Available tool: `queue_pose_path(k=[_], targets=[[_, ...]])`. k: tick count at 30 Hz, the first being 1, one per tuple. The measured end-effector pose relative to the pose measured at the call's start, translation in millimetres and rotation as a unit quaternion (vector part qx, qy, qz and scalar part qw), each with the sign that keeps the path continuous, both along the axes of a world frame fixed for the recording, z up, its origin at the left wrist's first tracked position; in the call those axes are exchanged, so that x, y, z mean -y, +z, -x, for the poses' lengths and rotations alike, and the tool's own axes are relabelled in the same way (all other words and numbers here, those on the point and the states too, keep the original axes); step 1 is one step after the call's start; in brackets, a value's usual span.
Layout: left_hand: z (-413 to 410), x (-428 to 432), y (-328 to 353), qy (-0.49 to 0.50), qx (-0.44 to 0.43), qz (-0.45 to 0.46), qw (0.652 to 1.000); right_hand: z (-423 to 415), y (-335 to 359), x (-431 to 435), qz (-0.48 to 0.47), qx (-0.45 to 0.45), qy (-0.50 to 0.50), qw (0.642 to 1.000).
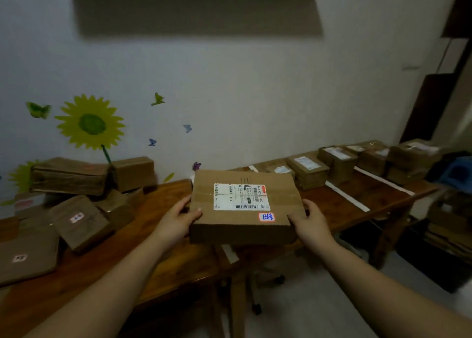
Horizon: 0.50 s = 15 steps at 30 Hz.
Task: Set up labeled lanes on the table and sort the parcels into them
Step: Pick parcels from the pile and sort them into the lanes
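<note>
Grip closed on the parcel (229,226) from both sides, left hand (178,216) and right hand (310,221) thumbs on top, parcel held above the wooden surface (102,268), between loose heap (81,220) and tape strips (347,196).

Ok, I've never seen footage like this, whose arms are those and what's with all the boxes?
There is no machine here. One camera worn on a person's head looks forward and down, so the arms are the wearer's own. The left hand and right hand grip a cardboard parcel by its sides, over a wooden table. It bears a white shipping label and a handwritten sticker. Loose parcels lie piled at the left; at the right, grouped parcels stand between white strips.
</note>
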<state>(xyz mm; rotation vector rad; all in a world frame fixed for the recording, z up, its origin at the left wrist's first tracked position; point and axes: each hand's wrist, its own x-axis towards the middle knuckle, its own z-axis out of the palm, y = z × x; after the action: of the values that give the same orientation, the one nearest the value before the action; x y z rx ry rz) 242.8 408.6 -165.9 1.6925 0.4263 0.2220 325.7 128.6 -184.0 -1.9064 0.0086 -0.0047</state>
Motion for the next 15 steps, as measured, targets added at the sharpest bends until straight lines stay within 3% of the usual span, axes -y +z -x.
queue_pose_path(k=[8,15], targets=[[-108,150,-17,-0.063,-0.052,-0.032,0.996,-72,-12,144,0.002,-0.018,-0.035,0.999],[-189,216,-40,-0.131,-0.072,-0.078,0.986,-132,-23,208,0.006,-0.011,-0.046,0.999]])
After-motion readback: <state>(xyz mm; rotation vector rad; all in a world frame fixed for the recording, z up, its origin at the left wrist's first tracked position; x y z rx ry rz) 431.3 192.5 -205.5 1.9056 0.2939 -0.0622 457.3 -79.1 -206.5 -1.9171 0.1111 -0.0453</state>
